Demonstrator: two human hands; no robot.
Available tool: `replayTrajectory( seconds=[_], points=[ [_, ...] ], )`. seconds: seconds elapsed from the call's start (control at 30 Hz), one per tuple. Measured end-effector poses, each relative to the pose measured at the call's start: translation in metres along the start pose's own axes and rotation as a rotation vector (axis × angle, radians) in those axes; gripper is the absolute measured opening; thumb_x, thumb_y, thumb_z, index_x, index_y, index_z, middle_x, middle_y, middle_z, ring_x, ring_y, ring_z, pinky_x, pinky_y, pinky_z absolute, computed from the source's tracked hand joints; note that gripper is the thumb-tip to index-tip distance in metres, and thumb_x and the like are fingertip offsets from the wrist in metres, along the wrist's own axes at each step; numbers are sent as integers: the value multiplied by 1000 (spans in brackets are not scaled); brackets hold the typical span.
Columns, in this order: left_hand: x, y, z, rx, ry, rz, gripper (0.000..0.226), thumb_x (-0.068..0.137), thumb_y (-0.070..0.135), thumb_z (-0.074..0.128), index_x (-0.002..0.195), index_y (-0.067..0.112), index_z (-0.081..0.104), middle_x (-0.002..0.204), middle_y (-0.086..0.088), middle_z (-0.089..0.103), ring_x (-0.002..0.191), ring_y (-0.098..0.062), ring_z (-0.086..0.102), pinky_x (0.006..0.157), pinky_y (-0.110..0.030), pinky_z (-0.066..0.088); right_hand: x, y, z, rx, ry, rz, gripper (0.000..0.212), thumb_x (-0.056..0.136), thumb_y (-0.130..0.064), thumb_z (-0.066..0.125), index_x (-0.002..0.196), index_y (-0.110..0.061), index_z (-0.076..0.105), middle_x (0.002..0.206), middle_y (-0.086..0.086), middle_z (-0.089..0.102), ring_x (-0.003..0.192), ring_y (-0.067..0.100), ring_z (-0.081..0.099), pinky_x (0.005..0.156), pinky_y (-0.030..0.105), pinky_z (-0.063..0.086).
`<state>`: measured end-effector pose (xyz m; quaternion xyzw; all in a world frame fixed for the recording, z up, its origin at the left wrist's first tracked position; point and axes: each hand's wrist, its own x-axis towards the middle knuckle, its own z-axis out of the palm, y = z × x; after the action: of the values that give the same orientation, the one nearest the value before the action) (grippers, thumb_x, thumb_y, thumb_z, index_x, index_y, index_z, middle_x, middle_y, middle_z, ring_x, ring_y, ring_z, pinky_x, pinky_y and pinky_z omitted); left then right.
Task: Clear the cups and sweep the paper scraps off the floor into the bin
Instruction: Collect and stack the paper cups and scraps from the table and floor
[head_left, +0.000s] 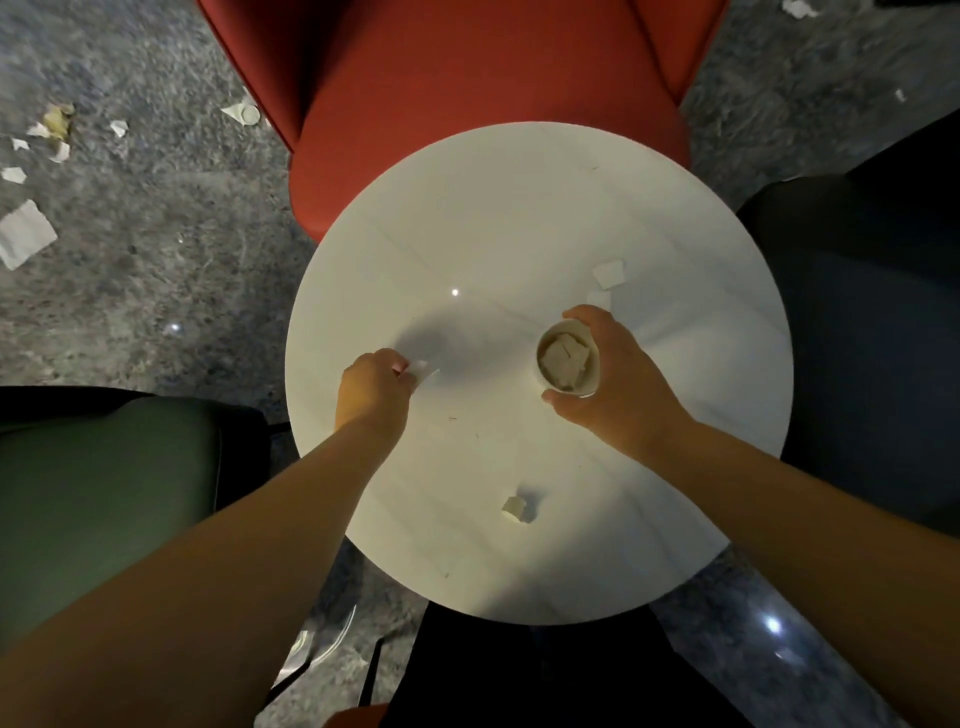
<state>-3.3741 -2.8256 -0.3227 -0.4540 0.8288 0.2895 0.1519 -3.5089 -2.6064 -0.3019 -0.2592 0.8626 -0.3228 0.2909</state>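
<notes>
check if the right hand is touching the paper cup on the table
Touching: the head view shows the right hand with fingers and thumb curled round the paper cup.

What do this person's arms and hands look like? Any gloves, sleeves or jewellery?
Both arms are bare as far as the picture shows, with no sleeves in view. The left hand and right hand wear no gloves, and I see no rings, watch or bracelets on them.

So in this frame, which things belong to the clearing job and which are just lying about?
Job:
- white paper cup holding scraps, gripped by right hand
- small white scrap pinched by left hand
- loose scraps on table
- floor scraps

Lying about:
- round white table
- red chair
- green chair
</notes>
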Motion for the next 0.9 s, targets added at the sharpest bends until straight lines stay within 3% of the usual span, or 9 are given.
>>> replayTrajectory(
  seconds=[0.07, 0.13, 0.3, 0.47, 0.6, 0.8, 0.9],
  points=[
    [-9, 13, -2, -106, 12, 24, 40, 93, 47, 62, 82, 8, 65, 74, -2, 61, 66, -18, 52, 54, -19, 37, 0, -1, -2, -9, -13, -2, 76, 63, -39, 83, 122, -41, 35, 118, -9, 49, 104, 5, 50, 83, 11, 44],
    [-23, 36, -6, -246, 41, 59, 34, 92, 48, 62, 82, 16, 65, 76, 5, 63, 69, -11, 55, 58, -12, 39, -1, -1, -4, -28, -23, 4, 76, 63, -40, 83, 121, -43, 34, 117, -9, 49, 102, 4, 49, 77, 5, 37],
    [-67, 100, -4, -484, 114, 234, 6, 90, 24, 70, 88, 24, 64, 81, 12, 62, 73, -1, 58, 64, -2, 41, -7, 2, -14, -54, -23, 15, 77, 63, -39, 84, 122, -39, 35, 114, -10, 49, 100, 5, 49, 70, 3, 34],
    [-87, 127, 6, -481, 90, 366, 17, 88, 13, 71, 105, 18, 72, 95, 7, 63, 74, -2, 58, 70, -4, 45, -14, 6, -25, -82, -8, 31, 79, 66, -41, 84, 128, -32, 37, 118, -6, 51, 95, 6, 50, 65, -1, 32],
    [-78, 106, 8, -434, 141, 270, 17, 93, 14, 64, 108, 23, 68, 103, 7, 60, 80, 1, 57, 70, -2, 42, -24, 14, -37, 13, -25, 42, 82, 68, -37, 84, 133, -36, 34, 126, -7, 47, 105, 5, 46, 72, 1, 33],
    [-84, 40, 33, -61, -244, 266, 19, 82, 22, 78, 98, 25, 68, 99, 5, 63, 77, 2, 55, 68, -3, 38, -38, 20, -46, 54, -35, 17, 81, 70, -29, 83, 135, -32, 35, 125, -4, 46, 106, 4, 44, 76, 3, 33],
    [-102, 23, 53, 48, -320, 269, 32, 77, 33, 81, 105, 28, 65, 104, 8, 57, 90, -7, 56, 82, -19, 45, -44, 24, -48, 50, -36, 4, 80, 70, -29, 82, 135, -31, 36, 126, -4, 47, 107, 5, 44, 76, 4, 34]
  ],
)
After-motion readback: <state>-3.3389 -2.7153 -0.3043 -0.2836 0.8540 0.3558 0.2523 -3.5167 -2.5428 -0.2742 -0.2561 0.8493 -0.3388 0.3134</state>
